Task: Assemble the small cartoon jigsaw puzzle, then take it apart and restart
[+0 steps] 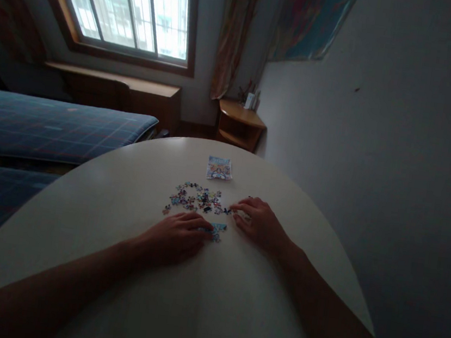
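Note:
Several small loose jigsaw pieces [196, 198] lie scattered on a round white table [133, 179]. A small joined cluster of pieces [218, 229] sits nearer to me. My left hand [176, 235] rests palm down on the table, fingers curled with the tips touching that cluster. My right hand [258, 222] lies to the right of the pile, its fingertips pinched on a piece at the pile's right edge. A small printed picture card [219, 168] lies beyond the pile.
A bed with a blue checked cover [50, 125] stands to the left. A wooden corner shelf [239, 124] is behind the table under a window [126, 3]. A grey wall [375, 154] runs close along the right.

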A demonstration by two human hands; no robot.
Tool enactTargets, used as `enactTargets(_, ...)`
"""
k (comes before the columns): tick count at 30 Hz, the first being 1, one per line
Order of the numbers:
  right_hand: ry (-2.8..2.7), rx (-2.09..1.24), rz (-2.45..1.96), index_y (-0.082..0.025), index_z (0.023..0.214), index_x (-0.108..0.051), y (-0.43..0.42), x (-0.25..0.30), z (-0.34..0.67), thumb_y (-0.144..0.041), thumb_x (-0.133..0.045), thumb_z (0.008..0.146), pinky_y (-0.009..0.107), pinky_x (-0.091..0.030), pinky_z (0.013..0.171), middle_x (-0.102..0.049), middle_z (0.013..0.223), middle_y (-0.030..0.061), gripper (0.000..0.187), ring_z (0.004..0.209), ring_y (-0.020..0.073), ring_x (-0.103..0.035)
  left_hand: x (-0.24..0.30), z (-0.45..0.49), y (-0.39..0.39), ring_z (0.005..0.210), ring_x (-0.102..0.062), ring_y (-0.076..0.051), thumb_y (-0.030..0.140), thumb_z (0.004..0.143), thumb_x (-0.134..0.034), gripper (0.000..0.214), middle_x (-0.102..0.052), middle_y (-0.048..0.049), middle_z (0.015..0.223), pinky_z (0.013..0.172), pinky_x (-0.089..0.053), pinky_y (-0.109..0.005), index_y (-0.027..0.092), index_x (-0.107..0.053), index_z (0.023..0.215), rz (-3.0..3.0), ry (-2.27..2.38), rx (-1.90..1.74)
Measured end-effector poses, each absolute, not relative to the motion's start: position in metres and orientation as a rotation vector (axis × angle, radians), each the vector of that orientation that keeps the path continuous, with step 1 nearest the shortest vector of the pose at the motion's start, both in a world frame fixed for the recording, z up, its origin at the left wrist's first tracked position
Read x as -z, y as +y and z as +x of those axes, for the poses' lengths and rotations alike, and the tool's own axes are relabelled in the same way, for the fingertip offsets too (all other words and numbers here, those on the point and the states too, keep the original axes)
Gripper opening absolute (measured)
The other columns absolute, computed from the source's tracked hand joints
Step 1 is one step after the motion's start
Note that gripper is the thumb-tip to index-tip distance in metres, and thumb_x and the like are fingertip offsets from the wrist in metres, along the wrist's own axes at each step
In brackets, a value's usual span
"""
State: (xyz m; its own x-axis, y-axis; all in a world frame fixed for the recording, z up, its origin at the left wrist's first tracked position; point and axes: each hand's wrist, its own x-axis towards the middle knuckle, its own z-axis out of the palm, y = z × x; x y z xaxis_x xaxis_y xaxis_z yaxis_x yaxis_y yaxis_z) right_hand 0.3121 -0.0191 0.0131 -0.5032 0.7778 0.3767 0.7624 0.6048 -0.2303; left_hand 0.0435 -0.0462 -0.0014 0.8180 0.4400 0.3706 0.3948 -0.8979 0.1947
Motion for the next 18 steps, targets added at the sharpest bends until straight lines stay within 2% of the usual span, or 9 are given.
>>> enactTargets(4, -2.445, -0.033, -1.229, -0.023, 0.118, -0.068, -0.0176, -0.0074, 0.3124, -0.027, -0.060, 0.090, 0.045, -0.040, 0.100, -0.066, 0.119, 0.0087, 0.029, 0.110, 0.0253, -0.057, -0.0006, 0.0441, -0.0473, 0.112, -0.058, -0.021, 0.016, 0.093, -0.050, 0.031, -0.063, -0.0067, 0.125, 0.096, -0.051, -0.038, 0.022, -0.060, 0.122, 2.889, 0.620, -0.641)
enactTargets(9, -2.449, -0.090, -1.243, -0.022, 0.111, -0.070, -0.0194, -0.0093, 0.3103, -0.027, -0.058, 0.091, 0.045, -0.040, 0.100, -0.068, 0.115, 0.0087, 0.024, 0.109, 0.0244, -0.058, -0.0005, 0.0440, -0.0479, 0.117, -0.056, -0.023, 0.014, 0.092, -0.049, 0.037, -0.062, -0.0071, 0.129, 0.100, -0.049, -0.041, 0.022, -0.057, 0.127, 2.908, 0.605, -0.603)
enactTargets(18, -2.405, -0.054, -1.292, -0.020, 0.103, -0.069, -0.0191, -0.0084, 0.3077, -0.023, -0.061, 0.088, 0.044, -0.042, 0.099, -0.069, 0.109, 0.0087, 0.018, 0.105, 0.0250, -0.058, -0.0004, 0.0450, -0.0481, 0.118, -0.055, -0.022, 0.012, 0.092, -0.048, 0.035, -0.064, -0.0056, 0.128, 0.102, -0.047, -0.039, 0.022, -0.059, 0.124, 2.910, 0.539, -0.602)
